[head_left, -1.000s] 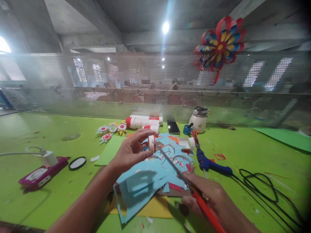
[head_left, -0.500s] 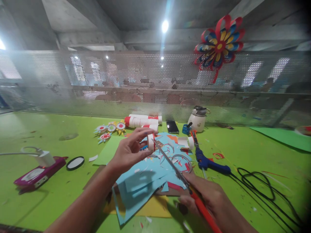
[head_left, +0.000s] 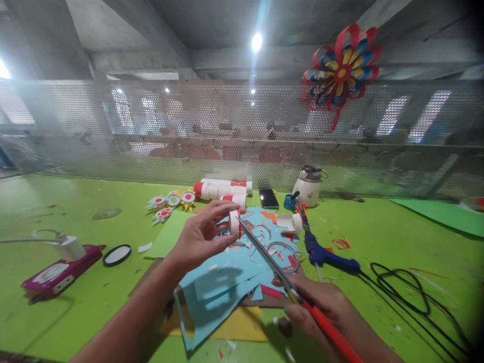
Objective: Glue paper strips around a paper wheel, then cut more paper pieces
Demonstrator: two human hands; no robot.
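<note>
Green table (head_left: 75, 201): stretches beneath your left hand (head_left: 198, 234) and right hand (head_left: 328, 297) and out past both.
Perforated panel (head_left: 170, 118): stands across the far side, well beyond your two hands.
Blue paper (head_left: 212, 297): lies below and between your hands, strewn with small scraps (head_left: 271, 291), partly in shadow.
Left hand: above the paper, thumb and fingers pinching a white ring (head_left: 234, 223) with a red edge.
Right hand: closed around the red handle of the scissors (head_left: 264, 254), nearer to you than the left.
Paper flower (head_left: 342, 73): red, blue and yellow, high up beyond your right hand.
Scissors: slant from your right hand toward your left, tips at the ring; you cannot tell whether they touch it.
Power strip (head_left: 62, 269): purple, well out to the left of your left hand, a white plug (head_left: 70, 248) standing on it.
Glue gun (head_left: 316, 252): blue, lying just beyond your right hand.
Tubes (head_left: 221, 189): white and red, lying beyond your left hand.
Bottle (head_left: 306, 191): pale, dark-lidded, upright beyond your right hand.
Phone (head_left: 268, 198): flat, beyond the gap between your hands.
Paper discs (head_left: 163, 214): four, grouped beyond your left hand, toward its left.
White ring: in your left fingertips, held clear of the paper.
</note>
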